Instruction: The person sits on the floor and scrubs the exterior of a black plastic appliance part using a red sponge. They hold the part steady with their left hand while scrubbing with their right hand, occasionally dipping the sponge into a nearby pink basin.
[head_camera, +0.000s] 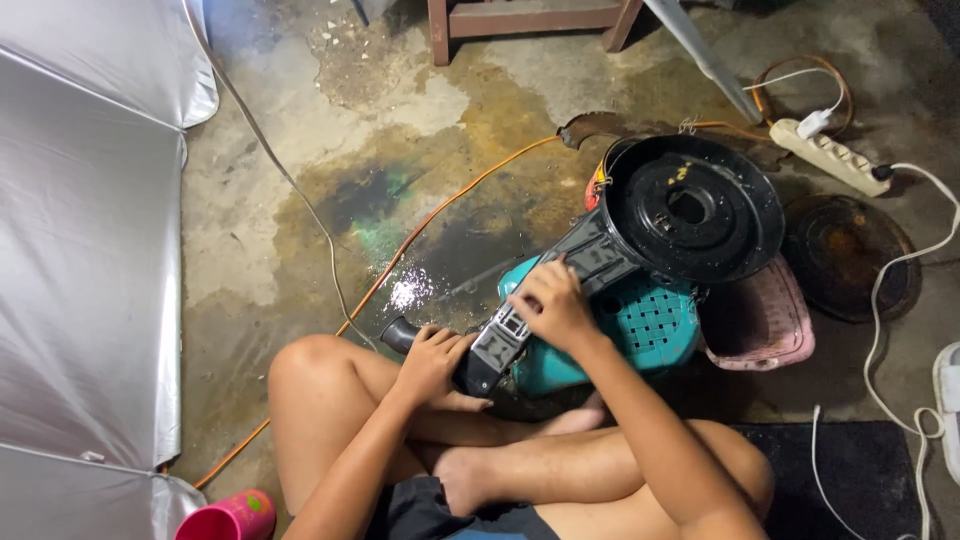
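Note:
I sit cross-legged on a stained concrete floor. A black power tool (590, 262) with a long body and a large round black disc housing (694, 207) lies across a teal woven plastic stool (650, 325). My left hand (432, 366) grips the tool's rear handle near my knee. My right hand (555, 303) rests on top of the tool's body, fingers curled over it. An orange cable (440, 212) runs from the tool's area across the floor.
A pink basket (762, 325) sits beside the stool, a rusty round disc (850, 255) further right. A white power strip (828, 155) with white cords lies at the upper right. Silver reflective fabric (90, 250) covers the left. A pink cup (232, 518) stands bottom left. A wooden frame (520, 20) is at the top.

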